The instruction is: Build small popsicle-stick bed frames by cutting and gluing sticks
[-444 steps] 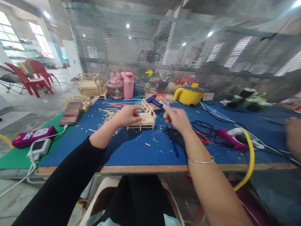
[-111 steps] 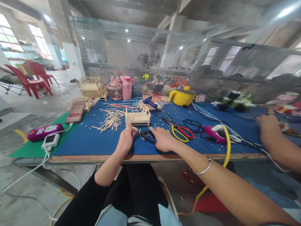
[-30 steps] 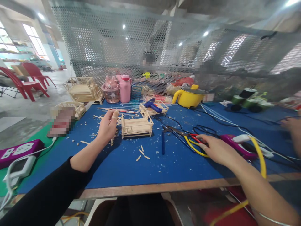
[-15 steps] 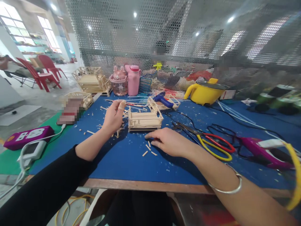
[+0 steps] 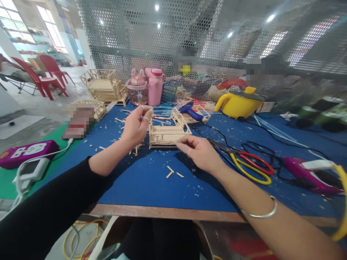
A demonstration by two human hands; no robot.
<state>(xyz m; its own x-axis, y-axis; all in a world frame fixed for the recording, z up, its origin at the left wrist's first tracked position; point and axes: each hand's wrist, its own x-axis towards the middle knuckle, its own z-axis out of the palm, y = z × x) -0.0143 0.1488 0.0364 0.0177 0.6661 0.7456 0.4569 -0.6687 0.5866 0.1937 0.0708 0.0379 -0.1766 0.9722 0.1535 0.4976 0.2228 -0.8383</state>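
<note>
— What did we have in our hands?

— Our left hand (image 5: 135, 127) was raised just left of the little wooden stick frame (image 5: 168, 134), thumb and forefinger pinched together; what they held was too small to tell. Our right hand (image 5: 199, 153) hovered at the frame's near right corner, fingertips closed in a pinching grip.

— And around us on the blue surface (image 5: 151, 180)?

— Three short sticks (image 5: 171, 172) lay near our right hand. The red and yellow scissors (image 5: 248, 164) lay to the right.
</note>
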